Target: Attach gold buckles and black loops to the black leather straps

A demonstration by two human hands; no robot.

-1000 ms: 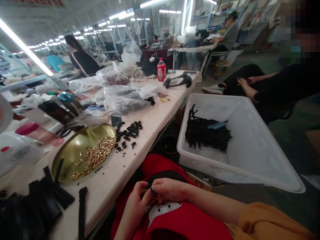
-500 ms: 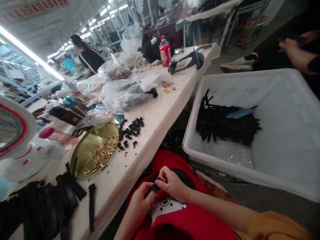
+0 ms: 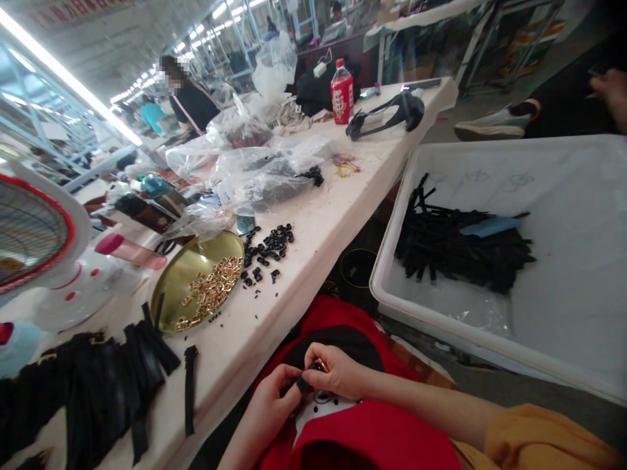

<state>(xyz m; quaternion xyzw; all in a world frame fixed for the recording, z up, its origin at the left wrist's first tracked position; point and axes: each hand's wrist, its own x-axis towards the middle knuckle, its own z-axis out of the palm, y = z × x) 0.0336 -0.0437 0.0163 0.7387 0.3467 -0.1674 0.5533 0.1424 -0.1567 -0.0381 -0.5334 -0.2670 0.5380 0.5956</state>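
Observation:
Over the red apron (image 3: 382,424) in my lap, my two hands meet. My left hand (image 3: 274,399) is closed, thumb and fingers pinching a short black strap (image 3: 304,384). Close against it, my right hand (image 3: 340,373) is closed on the same strap, with a small gold-coloured metal piece (image 3: 321,366) showing between its fingers. Most of the strap is hidden by my fingers. On the table to the left, a single black strap (image 3: 190,391) lies beside a pile of black straps (image 3: 98,391). A gold tray (image 3: 169,281) holds many small gold metal fittings (image 3: 210,290).
Small black fittings (image 3: 269,245) lie scattered by the tray. Plastic bags (image 3: 264,173), a red bottle (image 3: 341,94) and yellow-handled snips (image 3: 347,168) stand or lie farther along the table. A fan (image 3: 34,228) is at left. The white bin (image 3: 563,274) at right holds black straps. Another person sits beyond it.
The view has swung slightly, shifting the table and bin rightward. My hands stay together on the strap, and more of the gold-coloured piece and the black part beside it shows at my right fingers.

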